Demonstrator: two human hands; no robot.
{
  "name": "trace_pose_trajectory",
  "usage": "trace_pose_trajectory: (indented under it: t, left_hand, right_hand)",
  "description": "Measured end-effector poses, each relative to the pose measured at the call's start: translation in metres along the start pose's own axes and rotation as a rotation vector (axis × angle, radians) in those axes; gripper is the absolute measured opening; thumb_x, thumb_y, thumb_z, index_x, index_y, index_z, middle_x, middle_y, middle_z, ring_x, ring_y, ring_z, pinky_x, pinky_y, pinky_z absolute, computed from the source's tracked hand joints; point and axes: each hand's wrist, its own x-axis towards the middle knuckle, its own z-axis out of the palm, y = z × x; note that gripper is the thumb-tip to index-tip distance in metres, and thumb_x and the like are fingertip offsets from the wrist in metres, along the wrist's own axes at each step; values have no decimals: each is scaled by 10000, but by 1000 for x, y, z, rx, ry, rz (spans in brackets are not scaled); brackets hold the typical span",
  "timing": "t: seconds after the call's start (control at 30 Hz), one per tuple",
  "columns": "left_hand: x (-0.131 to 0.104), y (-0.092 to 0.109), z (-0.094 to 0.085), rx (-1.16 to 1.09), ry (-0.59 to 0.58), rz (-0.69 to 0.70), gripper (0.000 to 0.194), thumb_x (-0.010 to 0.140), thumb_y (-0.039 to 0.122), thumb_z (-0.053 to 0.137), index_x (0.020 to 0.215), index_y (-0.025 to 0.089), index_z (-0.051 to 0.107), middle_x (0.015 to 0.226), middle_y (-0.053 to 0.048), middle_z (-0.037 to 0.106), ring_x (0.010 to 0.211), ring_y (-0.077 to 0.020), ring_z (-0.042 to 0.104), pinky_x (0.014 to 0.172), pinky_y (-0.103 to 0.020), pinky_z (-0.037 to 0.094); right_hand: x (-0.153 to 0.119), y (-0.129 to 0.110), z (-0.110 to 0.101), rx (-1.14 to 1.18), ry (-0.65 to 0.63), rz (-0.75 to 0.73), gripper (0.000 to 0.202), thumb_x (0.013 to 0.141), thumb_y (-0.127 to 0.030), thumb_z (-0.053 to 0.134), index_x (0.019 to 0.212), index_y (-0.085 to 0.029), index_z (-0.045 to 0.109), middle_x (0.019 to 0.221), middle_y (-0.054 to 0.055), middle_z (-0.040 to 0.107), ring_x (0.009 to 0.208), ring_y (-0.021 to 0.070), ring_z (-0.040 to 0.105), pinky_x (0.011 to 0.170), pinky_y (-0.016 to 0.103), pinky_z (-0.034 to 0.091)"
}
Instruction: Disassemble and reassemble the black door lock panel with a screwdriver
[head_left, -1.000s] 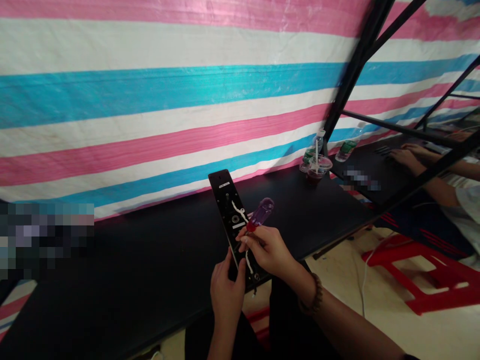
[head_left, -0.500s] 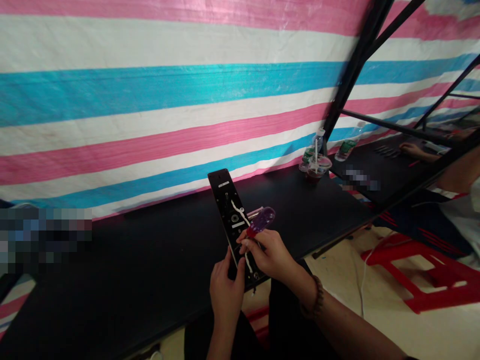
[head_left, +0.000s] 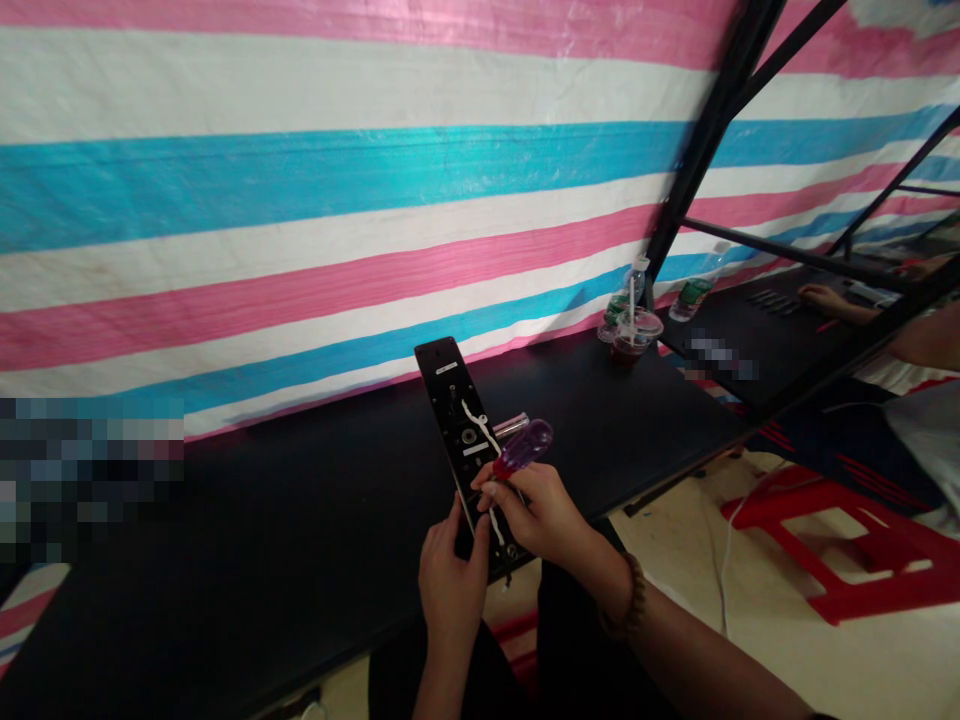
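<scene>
Left hand steadies the black panel, right hand pinches the screwdriver

The long panel lies on the bench, its near end at the front edge, close to the person's lap, and its far end pointing toward the striped sheet. Set this way, the near half sits within easy reach of both hands. Its fittings and a white cord face up, which leaves them open to view and touch.

The left grip is at the panel's near left side, thumb over the face and forefinger along the edge, probably to stop it sliding or turning. Whether the other fingers close underneath cannot be told.

The right grip is closed on the screwdriver, fingertips low by the red collar and the purple handle rising free above them. Holding it so low seems to favour fine aim over force. The tip is hidden, so contact with the panel cannot be confirmed.

A slim clear item, too small to identify, lies just beside the panel's right side. The drink cup and a bottle stand well apart at the bench's far right, where a spill is less likely to reach the work.
</scene>
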Motion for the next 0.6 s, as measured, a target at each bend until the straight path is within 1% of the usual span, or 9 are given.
trace_pose_trajectory:
  t: [0.17,0.37,0.47,0.6]
  left_hand:
    - [1,2,-1,-10,8,-10,553,890,562,559,1257,167,683,982,-113,734,934,-285,687,844,-433,553]
    - [1,5,-2,-21,29,7,507,881,535,568,1210,174,707,933,-97,731,888,-267,693,828,-405,561]
    - [1,4,-1,-10,34,2,511,880,536,571,1216,174,703,922,-95,728,886,-270,692,824,-410,559]
    - [0,1,0,-11,6,-12,557,888,548,572,1274,157,667,958,-101,722,916,-269,685,842,-416,551]
  right_hand:
    - [-1,1,0,-74,-75,14,178,971,-167,517,852,-202,644,863,47,718,807,170,691,762,257,529]
    - [0,-2,1,-102,-150,-27,186,973,-154,494,869,-195,643,921,66,725,841,179,691,780,265,525]
    - [1,-5,-1,-57,-118,-30,188,971,-159,502,858,-188,650,905,64,721,822,174,692,765,258,526]
    - [2,-7,-5,-17,-54,-18,210,972,-165,512,823,-196,657,889,51,719,821,169,696,760,251,531]
